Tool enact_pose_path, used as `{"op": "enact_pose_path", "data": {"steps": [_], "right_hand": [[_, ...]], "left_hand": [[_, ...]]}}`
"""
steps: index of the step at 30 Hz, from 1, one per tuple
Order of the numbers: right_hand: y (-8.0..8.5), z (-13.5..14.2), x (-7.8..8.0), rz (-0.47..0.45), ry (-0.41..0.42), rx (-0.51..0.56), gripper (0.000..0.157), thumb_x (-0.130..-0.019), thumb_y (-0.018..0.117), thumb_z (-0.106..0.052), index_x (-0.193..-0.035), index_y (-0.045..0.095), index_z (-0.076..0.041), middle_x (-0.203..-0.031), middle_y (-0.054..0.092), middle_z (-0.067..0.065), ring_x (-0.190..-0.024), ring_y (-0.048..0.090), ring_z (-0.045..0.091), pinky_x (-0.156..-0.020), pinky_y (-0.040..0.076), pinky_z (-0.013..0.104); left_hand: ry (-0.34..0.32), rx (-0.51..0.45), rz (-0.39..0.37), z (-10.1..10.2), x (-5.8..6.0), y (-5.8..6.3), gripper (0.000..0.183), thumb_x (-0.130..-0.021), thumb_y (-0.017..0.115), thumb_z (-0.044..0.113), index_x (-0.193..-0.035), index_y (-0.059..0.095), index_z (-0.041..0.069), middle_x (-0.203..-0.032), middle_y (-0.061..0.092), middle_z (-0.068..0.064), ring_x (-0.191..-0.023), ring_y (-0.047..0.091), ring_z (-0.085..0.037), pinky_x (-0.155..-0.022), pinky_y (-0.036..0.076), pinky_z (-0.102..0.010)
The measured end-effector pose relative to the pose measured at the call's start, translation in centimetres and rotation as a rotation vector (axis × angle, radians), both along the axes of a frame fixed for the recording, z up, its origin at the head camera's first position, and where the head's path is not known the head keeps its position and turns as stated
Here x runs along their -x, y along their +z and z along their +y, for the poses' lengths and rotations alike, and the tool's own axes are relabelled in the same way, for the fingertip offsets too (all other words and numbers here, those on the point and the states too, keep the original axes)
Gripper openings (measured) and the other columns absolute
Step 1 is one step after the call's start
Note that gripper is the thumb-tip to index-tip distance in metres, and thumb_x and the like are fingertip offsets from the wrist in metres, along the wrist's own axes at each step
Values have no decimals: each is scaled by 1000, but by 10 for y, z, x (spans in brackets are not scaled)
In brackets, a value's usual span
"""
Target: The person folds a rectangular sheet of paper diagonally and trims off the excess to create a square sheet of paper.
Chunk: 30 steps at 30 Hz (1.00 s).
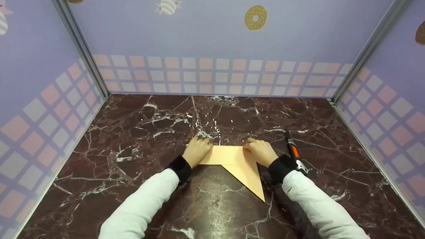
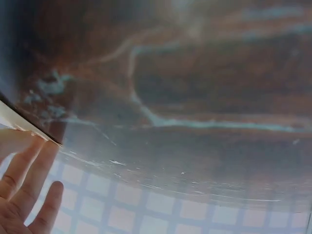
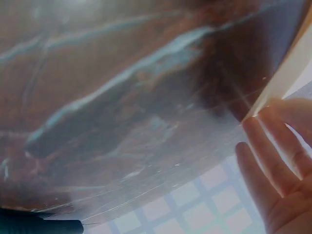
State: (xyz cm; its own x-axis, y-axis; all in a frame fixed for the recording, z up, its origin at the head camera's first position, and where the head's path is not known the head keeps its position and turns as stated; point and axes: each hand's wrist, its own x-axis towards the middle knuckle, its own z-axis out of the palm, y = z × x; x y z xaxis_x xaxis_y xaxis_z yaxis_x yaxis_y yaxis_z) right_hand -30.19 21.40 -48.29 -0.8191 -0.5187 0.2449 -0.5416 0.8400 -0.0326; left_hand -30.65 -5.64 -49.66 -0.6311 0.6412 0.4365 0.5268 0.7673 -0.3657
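A folded sheet of pale yellow paper [image 1: 229, 156] lies on the marble tabletop, with a straight band along the far side and a pointed flap reaching toward the person at the right. My left hand [image 1: 198, 151] pinches the band's left end; in the left wrist view its thumb and fingers meet at the paper's edge [image 2: 19, 119]. At the upper right corner, my right hand [image 1: 261, 152] grips the sheet between thumb and fingertips. The right wrist view has those fingers [image 3: 265, 161] against the paper's edge [image 3: 278, 85].
Just right of the right hand lies a black and orange knife-like tool [image 1: 294, 151] with a pale end by the cuff. Purple walls with checkered borders [image 1: 206, 74] enclose the brown marble tabletop [image 1: 132, 159] at the back and both sides.
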Motion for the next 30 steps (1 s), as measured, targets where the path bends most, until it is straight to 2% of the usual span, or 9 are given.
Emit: {"op": "enact_pose_path", "data": {"steps": [3,6,9,11,16,21,24,30], "right_hand": [[-2,-3,-4,30,-4,-40,14,-96,67,-5,-103,79,-8,-90,65,12,-75,68,35,-59,56,50],[-4,-5,-6,95,12,-70,16,-96,65,-5,-106,77,-5,-93,65,13,-75,68,35,-58,57,50],[-7,-8,-8,167,26,-78,16,-95,65,-5,-106,76,-4,-92,64,14,-71,66,35,-55,57,50],[-8,-9,-9,188,27,-66,17,-94,65,-4,-108,76,-4,-91,63,15,-69,65,36,-53,56,50],[-11,-14,-13,165,10,-64,25,-95,66,-9,-119,72,-9,-102,63,20,-73,65,40,-52,56,52],[-13,-18,-17,152,-23,-84,30,-95,68,-12,-124,71,-12,-111,63,23,-79,66,42,-54,57,52],[-13,-21,-19,148,-37,-94,31,-96,67,-13,-126,70,-14,-111,63,22,-78,64,40,-53,57,51],[-14,-28,-19,149,-66,-115,32,-99,63,-17,-130,68,-20,-103,61,21,-74,63,38,-52,56,50]], "left_hand": [[19,17,22,2,-4,-3,16,-92,62,17,-91,77,15,-89,73,-2,-73,72,-20,-79,57,-37],[48,38,23,5,-7,-2,18,-93,66,26,-99,79,15,-93,74,-3,-76,73,-20,-83,55,-38],[85,51,-16,8,-11,0,26,-94,67,33,-110,78,15,-99,74,-4,-81,74,-22,-91,54,-42],[107,64,-48,11,-13,2,29,-96,64,31,-117,77,15,-104,74,-5,-85,75,-24,-96,54,-45],[149,110,-84,20,-19,3,34,-97,57,22,-127,72,20,-109,73,-7,-86,75,-27,-100,53,-49],[187,167,-106,28,-23,2,39,-98,56,27,-135,67,25,-112,71,-8,-89,74,-26,-102,52,-51],[218,196,-124,32,-24,1,42,-99,55,29,-139,63,28,-113,70,-8,-95,73,-25,-104,51,-52],[252,200,-147,37,-25,-2,45,-100,53,31,-145,59,31,-110,69,-8,-96,70,-24,-104,51,-52]]}}
